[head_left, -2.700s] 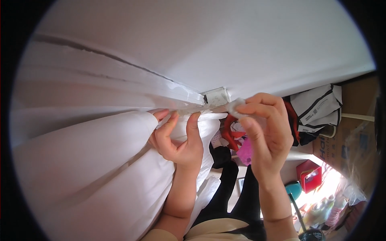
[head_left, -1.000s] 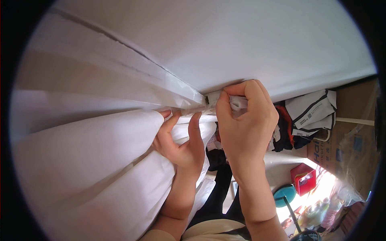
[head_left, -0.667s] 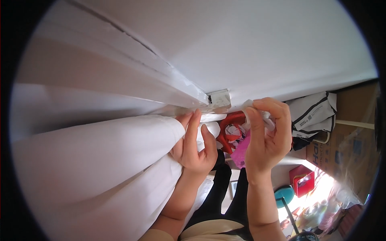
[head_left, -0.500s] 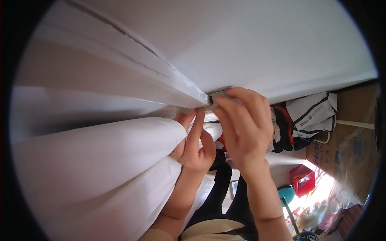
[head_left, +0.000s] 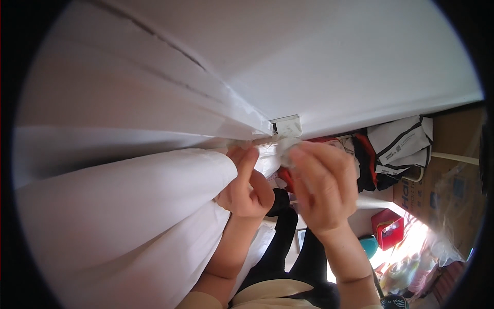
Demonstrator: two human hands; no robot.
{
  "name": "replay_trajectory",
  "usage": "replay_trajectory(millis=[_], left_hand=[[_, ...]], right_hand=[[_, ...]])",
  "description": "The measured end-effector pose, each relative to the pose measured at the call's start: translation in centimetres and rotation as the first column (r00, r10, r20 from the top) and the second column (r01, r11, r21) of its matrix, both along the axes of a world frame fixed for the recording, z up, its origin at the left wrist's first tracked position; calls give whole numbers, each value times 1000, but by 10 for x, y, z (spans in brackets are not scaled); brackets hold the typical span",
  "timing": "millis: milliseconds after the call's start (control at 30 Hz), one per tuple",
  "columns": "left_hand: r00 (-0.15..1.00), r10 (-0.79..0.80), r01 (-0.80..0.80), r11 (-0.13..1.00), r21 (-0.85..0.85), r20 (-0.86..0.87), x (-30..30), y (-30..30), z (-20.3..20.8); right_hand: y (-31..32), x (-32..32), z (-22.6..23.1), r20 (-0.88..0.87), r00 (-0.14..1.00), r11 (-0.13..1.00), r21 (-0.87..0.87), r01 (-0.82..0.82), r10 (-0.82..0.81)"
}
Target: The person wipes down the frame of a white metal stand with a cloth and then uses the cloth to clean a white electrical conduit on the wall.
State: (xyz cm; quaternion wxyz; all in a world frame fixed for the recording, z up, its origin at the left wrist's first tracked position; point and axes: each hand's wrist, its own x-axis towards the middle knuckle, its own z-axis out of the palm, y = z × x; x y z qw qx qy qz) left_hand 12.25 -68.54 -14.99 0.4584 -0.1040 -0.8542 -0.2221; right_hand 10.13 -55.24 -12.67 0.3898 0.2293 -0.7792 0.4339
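My left hand point(head_left: 248, 188) is raised beside the white curtain point(head_left: 128, 206), thumb and fingers pinched at its top edge, just below the end of the white rail point(head_left: 252, 121). A short distance to its right, my right hand point(head_left: 327, 185) has its fingertips drawn together on a small whitish piece point(head_left: 284, 148), blurred, whose kind I cannot make out. A pale strip runs between the two hands. Just above them, a small white plate point(head_left: 289, 125) sits against the wall by the dark open end of the rail.
A white wall point(head_left: 360, 56) rises above, with a crack point(head_left: 175, 49) along the join at upper left. To the right are folded clothes and white packages point(head_left: 404, 144), a cardboard box point(head_left: 435, 201), a red box point(head_left: 388, 229), and plastic bags point(head_left: 411, 270) lower down.
My right hand has come down and away from the rail end, uncovering the white plate, and now pinches the whitish piece. My left hand stays nearly in place, its fingers closing more.
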Motion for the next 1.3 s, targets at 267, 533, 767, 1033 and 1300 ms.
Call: replay_trajectory(millis=[267, 533, 767, 1033, 1300], left_hand=[[994, -72, 89, 970, 227, -83, 3, -4, -12], [982, -156, 183, 935, 303, -108, 6, -14, -4], [995, -86, 96, 930, 354, -44, 5, -6, -2], [993, -98, 84, 979, 186, 67, 12, -19, -5], [991, -116, 105, 983, 153, 70, 7, -18, -4]], right_hand=[[-35, -3, -4, -51, 996, 979, 187, 77, -69], [-4, -5, 21, 83, 996, 927, 376, -22, -10], [-24, -2, 15, -36, 999, 971, 238, -26, 36], [-9, -7, 4, 30, 999, 965, 257, -48, 42], [25, -19, -1, 160, 954, 947, 242, 210, -253]])
